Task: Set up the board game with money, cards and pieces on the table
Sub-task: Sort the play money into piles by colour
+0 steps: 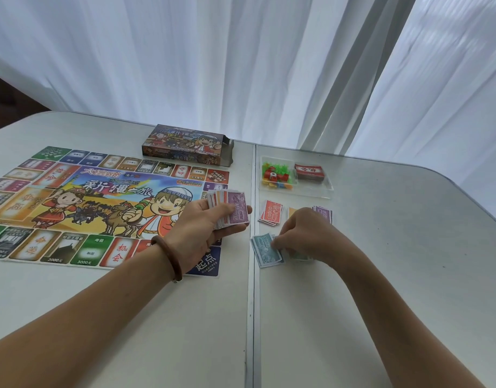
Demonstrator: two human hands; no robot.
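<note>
**Left of the frame:** a colourful printed paper game board [101, 203] lies flat on the white folding table [129, 317]. Its far right corner is near a printed cardboard game box [185, 145], which lies at upper centre with 1 end flap open.

**Centre:** the left hand [202, 228], with a brown wooden bangle [168, 257] at the wrist, is above the board's right edge. Its fingers and thumb are clamped on a fanned stack of paper play money [230, 210] with a purple note on top.

**Right of the table seam, upper:** a clear plastic tray [311, 189] holds small red, green, yellow and blue plastic pieces [277, 175] in its left compartment. A red-backed card deck [308, 172] sits in its right compartment.

**Below the tray:** 3 piles lie in a row. These are red notes [272, 212], orange notes [292, 212] partly hidden by the hand, and purple notes [324, 213].

**Nearer the lower edge:** the right hand [305, 236] has its fingers curled down, pinching the blue-green notes [265, 252] on the table.

**Top of the frame:** white curtains [241, 65] fill the view.
</note>
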